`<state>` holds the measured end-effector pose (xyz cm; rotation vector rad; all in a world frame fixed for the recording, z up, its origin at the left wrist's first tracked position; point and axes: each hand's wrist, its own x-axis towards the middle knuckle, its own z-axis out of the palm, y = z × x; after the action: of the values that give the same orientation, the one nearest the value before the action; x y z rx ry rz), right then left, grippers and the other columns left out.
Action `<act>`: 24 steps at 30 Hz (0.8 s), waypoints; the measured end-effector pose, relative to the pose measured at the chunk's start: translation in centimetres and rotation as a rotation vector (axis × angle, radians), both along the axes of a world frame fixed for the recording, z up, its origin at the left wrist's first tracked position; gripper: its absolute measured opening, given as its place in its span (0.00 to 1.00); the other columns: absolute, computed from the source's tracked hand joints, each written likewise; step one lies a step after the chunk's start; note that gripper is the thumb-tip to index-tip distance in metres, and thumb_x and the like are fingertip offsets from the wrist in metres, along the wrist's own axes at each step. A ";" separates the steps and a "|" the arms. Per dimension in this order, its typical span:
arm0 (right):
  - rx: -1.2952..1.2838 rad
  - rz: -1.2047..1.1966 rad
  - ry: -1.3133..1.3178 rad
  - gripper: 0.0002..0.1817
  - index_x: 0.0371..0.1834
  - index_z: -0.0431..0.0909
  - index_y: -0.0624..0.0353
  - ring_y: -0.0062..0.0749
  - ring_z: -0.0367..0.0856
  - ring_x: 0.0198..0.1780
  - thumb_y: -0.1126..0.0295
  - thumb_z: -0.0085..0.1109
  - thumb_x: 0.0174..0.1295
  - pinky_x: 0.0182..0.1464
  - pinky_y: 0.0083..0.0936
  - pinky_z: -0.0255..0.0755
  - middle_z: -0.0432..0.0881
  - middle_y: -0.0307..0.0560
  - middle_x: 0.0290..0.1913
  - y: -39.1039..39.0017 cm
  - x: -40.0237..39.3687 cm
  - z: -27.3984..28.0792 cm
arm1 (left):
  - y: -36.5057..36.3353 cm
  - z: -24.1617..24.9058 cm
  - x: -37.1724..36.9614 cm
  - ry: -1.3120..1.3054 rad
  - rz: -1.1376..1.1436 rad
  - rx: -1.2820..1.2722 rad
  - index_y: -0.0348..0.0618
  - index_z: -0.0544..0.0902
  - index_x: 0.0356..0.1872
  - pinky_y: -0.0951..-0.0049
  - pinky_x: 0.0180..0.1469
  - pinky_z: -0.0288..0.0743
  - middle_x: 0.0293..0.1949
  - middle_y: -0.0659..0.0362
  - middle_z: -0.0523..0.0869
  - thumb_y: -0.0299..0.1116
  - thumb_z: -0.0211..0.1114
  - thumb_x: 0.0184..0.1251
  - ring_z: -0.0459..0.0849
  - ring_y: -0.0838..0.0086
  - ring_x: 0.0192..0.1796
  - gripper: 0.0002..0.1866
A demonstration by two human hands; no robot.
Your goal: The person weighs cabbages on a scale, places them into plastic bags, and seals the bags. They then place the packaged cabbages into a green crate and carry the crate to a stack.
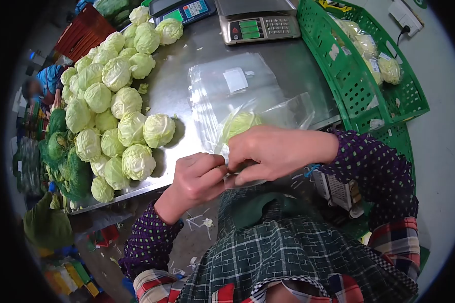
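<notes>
A pale green cabbage [242,124] lies in a clear plastic bag [297,112] at the table's near edge. My right hand [275,151] is closed just in front of the cabbage, its fingers pinching the gathered plastic. Close against it, my left hand [198,178] is also closed, thumb and fingers pressed on the same plastic. The fingertips partly hide the bag's gathered end. Beyond the cabbage, flat clear bags [207,83] are spread on the metal table [182,55], with a white label [235,80] on top.
Several loose cabbages [117,73] are heaped on the table's left side. Scales [260,28] stand at the back. On the right, a green crate [359,76] holds wrapped cabbages [389,69]. Another person [48,83] is at the far left, near net sacks [68,161].
</notes>
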<state>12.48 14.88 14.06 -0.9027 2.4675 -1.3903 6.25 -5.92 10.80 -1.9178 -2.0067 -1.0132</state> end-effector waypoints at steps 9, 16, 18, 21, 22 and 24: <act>0.078 -0.120 0.022 0.11 0.22 0.76 0.63 0.51 0.80 0.29 0.66 0.59 0.53 0.31 0.42 0.71 0.78 0.54 0.23 -0.9 0.6 0.3 | 0.2 0.2 -1.5 -0.036 -0.008 -0.009 0.45 0.72 0.18 0.73 0.19 0.70 0.22 0.62 0.76 0.34 0.76 0.38 0.77 0.72 0.20 0.17; -0.017 -0.180 0.065 0.09 0.24 0.74 0.62 0.50 0.78 0.27 0.69 0.61 0.52 0.29 0.39 0.69 0.77 0.52 0.23 -0.2 1.6 0.1 | 1.1 0.8 -1.8 -0.049 -0.051 -0.089 0.45 0.71 0.17 0.72 0.19 0.69 0.21 0.62 0.75 0.36 0.74 0.41 0.77 0.71 0.20 0.17; -0.165 -0.128 -0.107 0.10 0.25 0.73 0.61 0.39 0.76 0.23 0.68 0.63 0.55 0.28 0.34 0.68 0.75 0.47 0.22 0.6 3.0 2.0 | 1.5 0.9 -1.6 -0.121 -0.095 -0.046 0.44 0.72 0.17 0.72 0.20 0.70 0.22 0.61 0.76 0.34 0.75 0.43 0.78 0.71 0.21 0.17; -0.431 -0.402 0.068 0.07 0.28 0.75 0.62 0.33 0.76 0.24 0.70 0.62 0.54 0.30 0.31 0.70 0.75 0.44 0.23 6.8 9.8 4.3 | 0.9 1.0 -2.0 -0.062 -0.010 -0.034 0.43 0.74 0.18 0.72 0.21 0.71 0.23 0.61 0.78 0.32 0.77 0.43 0.79 0.70 0.22 0.16; -0.466 -0.793 0.202 0.06 0.28 0.75 0.62 0.32 0.76 0.25 0.71 0.61 0.54 0.32 0.30 0.71 0.75 0.43 0.24 10.5 13.7 4.1 | 0.4 0.8 -2.2 -0.074 0.026 -0.009 0.43 0.74 0.19 0.72 0.21 0.72 0.23 0.60 0.78 0.31 0.78 0.43 0.79 0.70 0.22 0.16; -0.072 -1.394 0.075 0.05 0.30 0.76 0.63 0.31 0.75 0.26 0.74 0.60 0.53 0.35 0.29 0.73 0.76 0.43 0.27 15.2 19.3 -0.2 | -1.1 0.4 -2.6 -0.013 0.014 -0.001 0.43 0.76 0.21 0.74 0.23 0.74 0.25 0.59 0.79 0.36 0.80 0.42 0.80 0.69 0.24 0.18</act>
<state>31.75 30.07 13.85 1.0762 3.1288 -1.6434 3.69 -6.99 11.22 -1.9000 -2.0246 -1.0241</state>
